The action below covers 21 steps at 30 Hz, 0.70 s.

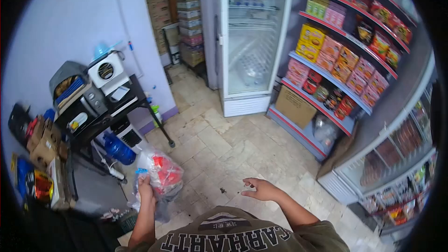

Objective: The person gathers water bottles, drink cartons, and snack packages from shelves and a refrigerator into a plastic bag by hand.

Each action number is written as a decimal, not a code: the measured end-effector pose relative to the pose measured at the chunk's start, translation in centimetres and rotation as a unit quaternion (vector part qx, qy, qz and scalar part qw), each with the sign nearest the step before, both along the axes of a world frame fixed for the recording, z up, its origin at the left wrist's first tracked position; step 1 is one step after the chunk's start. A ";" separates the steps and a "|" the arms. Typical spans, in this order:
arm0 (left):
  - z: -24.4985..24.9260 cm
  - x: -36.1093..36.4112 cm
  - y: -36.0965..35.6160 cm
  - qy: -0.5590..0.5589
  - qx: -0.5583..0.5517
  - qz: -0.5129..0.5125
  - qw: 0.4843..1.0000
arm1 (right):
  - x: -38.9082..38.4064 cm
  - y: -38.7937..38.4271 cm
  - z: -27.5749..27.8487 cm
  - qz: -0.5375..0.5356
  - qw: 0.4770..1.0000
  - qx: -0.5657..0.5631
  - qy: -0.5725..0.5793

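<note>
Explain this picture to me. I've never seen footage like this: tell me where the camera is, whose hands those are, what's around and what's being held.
There is no machine here. A person wears one camera on the head, looking forward and down, so you see their own arms and shirt at the bottom. The wide lens bends the edges of the picture.

The left hand grips a clear plastic bag with red things inside. The right hand is open and empty, held out above the tiled floor.

The place looks like a small shop. Straight ahead stands a glass-door fridge. To the right are shelves full of packets, with a cardboard box at the bottom. To the left a black table carries small appliances, and a blue bottle lies under it.
</note>
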<state>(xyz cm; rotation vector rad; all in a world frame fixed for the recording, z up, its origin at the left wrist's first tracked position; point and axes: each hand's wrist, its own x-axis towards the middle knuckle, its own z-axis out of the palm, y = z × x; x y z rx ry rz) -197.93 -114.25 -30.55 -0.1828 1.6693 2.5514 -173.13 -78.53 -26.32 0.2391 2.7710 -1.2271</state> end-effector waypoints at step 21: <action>3.5 13.0 14.5 0.082 -0.095 -0.283 0.951 | -2.3 2.4 -1.8 -0.152 0.767 -0.623 -0.023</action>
